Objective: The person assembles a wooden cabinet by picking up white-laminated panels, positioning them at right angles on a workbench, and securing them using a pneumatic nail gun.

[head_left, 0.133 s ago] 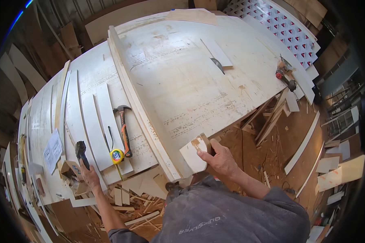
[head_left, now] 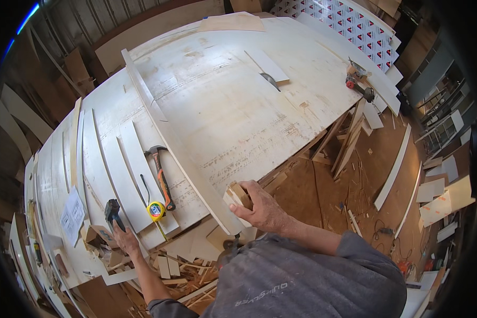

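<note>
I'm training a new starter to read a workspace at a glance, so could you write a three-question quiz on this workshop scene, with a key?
1. Multiple choice: what lies beside the lower end of the claw hammer?
A) a toothed saw blade
B) a yellow tape measure
C) a sheet of paper

2. Fill in the blank: the dark tool is gripped in the person's ___ hand.

3. True or false: the right hand is empty.

Key:
1. B.
2. Left; the left hand is wrapped around it.
3. False; it grips a wooden block.
</note>
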A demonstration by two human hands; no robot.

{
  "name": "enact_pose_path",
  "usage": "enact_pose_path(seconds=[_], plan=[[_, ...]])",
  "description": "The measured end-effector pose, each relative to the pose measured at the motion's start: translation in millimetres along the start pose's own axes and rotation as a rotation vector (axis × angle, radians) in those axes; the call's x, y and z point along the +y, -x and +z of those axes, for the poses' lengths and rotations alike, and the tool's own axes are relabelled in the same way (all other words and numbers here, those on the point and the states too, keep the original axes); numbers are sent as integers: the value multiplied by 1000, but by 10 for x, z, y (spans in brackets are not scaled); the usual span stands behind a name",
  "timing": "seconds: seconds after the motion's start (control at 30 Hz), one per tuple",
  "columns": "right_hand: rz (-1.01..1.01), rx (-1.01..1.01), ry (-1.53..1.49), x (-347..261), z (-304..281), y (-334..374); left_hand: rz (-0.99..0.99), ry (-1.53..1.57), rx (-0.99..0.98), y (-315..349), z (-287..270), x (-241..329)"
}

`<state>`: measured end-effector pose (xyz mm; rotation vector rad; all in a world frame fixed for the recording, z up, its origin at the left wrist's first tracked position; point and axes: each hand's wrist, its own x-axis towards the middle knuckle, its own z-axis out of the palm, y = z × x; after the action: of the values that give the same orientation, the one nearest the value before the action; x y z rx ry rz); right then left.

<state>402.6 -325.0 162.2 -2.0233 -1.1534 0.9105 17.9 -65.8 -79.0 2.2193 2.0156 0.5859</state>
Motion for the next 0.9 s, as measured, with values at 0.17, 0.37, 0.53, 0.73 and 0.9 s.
enact_pose_path(seconds=[0.17,0.37,0.53,0.73,0.9], plan=[[-427,132,-157,-324,648,-271,-57,-143,19,-639,-366,29],[-321,79,-354,-265,792,-300,-7,-103,-20,-575,-328,-75],[-302,25,-462,-244,774,-305,214,223,89,-547,-360,619],[-253,22,-431,-323,677,-262,440,138,-271,-615,-14,1837],[-234,121,-343,-339,619,-243,411,-104,-251,-635,496,1727]])
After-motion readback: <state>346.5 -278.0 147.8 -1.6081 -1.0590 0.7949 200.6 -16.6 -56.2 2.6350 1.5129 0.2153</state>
